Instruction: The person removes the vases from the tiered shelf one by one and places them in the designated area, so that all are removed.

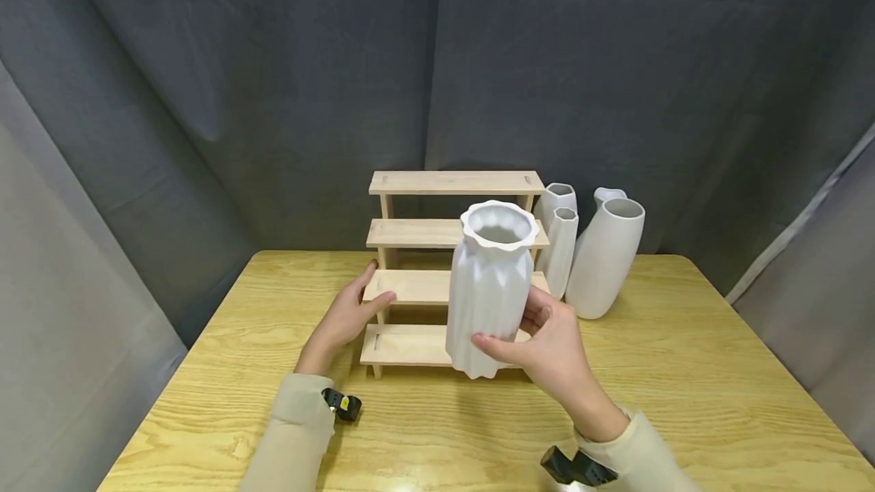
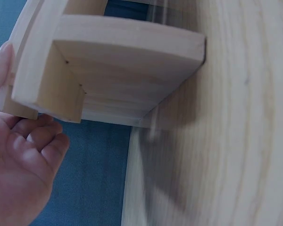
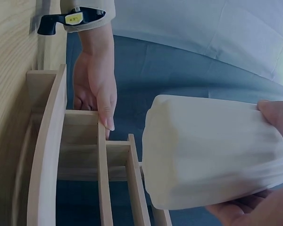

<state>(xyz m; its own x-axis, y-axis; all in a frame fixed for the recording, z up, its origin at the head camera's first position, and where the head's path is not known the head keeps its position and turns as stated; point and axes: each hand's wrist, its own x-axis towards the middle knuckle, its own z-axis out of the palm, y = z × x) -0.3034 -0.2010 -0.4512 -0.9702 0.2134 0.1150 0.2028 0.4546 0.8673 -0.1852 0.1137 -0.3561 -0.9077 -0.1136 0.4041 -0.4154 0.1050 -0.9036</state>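
Observation:
My right hand (image 1: 557, 348) holds a white fluted vase (image 1: 488, 294) with a scalloped rim. The vase is upright in front of the right half of a four-tier wooden stepped shelf (image 1: 410, 344), covering part of it. In the right wrist view, the underside and side of the vase (image 3: 207, 150) show, thumb on one side and fingers on the other. My left hand (image 1: 342, 317) grips the left end of the shelf's second step from the bottom, thumb on top. Its fingers curl behind the frame in the left wrist view, beside a wooden upright (image 2: 61, 89).
Right of the shelf stand several white vases: a wide leaning one (image 1: 604, 260), a slim faceted one (image 1: 562, 253), and others partly hidden behind. The wooden table (image 1: 690, 370) carries everything. A dark grey curtain (image 1: 307, 97) hangs behind.

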